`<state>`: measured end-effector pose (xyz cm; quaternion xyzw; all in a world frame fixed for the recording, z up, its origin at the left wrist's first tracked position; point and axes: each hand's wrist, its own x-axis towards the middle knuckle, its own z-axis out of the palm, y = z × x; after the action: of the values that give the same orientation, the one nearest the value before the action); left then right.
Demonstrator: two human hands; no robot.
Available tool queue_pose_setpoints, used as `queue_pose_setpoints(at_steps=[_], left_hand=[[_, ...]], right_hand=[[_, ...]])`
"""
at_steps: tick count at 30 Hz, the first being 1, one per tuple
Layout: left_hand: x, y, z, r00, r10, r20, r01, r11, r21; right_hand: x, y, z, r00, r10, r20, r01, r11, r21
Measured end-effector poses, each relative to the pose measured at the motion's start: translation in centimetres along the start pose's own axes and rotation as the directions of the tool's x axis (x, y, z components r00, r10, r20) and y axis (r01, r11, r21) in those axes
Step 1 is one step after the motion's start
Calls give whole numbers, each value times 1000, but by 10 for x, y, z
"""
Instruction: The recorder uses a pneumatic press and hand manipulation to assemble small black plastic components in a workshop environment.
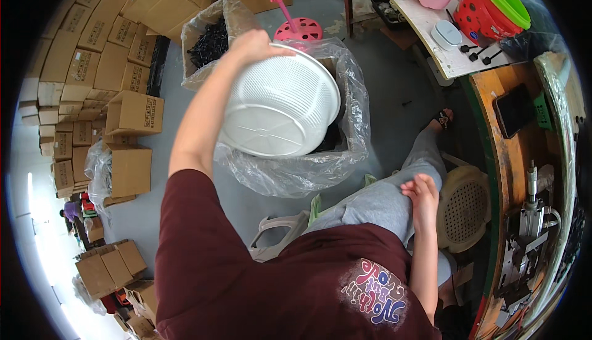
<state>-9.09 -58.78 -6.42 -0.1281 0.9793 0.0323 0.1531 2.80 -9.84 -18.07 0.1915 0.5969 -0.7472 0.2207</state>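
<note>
Fingers of the outstretched left hand (pixel 251 47) grip the rim of a white basket (pixel 277 102), which is tilted over a plastic-lined box (pixel 302 174) and hides most of its contents. The right hand (pixel 423 199), its fingers loosely curled and half open, is above the thigh (pixel 379 207). Around them I see grey floor (pixel 394 99), stacked cartons (pixel 80 74) and a wooden table (pixel 510 167).

Bare left arm (pixel 200 115) is stretched forward, left hand (pixel 253 47) clenched; bare right forearm (pixel 424 253) is bent, right hand (pixel 423 199) held near the thigh (pixel 376 209), fingers (pixel 425 183) loosely curled.
</note>
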Motion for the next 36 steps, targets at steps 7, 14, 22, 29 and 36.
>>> queue_pose_setpoints(at_steps=[7,14,22,29,36], left_hand=[[-27,-4,-67,986,122,114,-109,988,-113],[-145,86,-142,948,275,-160,-300,940,-162],[-184,230,-139,-44,754,-656,-930,209,302],[-209,306,-30,-15,632,-775,-998,40,51],[-275,325,74,87,653,-752,-978,-89,-191]], right_hand=[[-34,15,-49,992,-9,-127,22,994,106],[-70,-10,-14,905,-425,-2,408,871,-274],[-129,-119,1,524,-668,528,851,389,-353],[-226,-105,-101,794,-574,199,472,376,-797],[-224,-38,-125,794,-605,-57,93,214,-972]])
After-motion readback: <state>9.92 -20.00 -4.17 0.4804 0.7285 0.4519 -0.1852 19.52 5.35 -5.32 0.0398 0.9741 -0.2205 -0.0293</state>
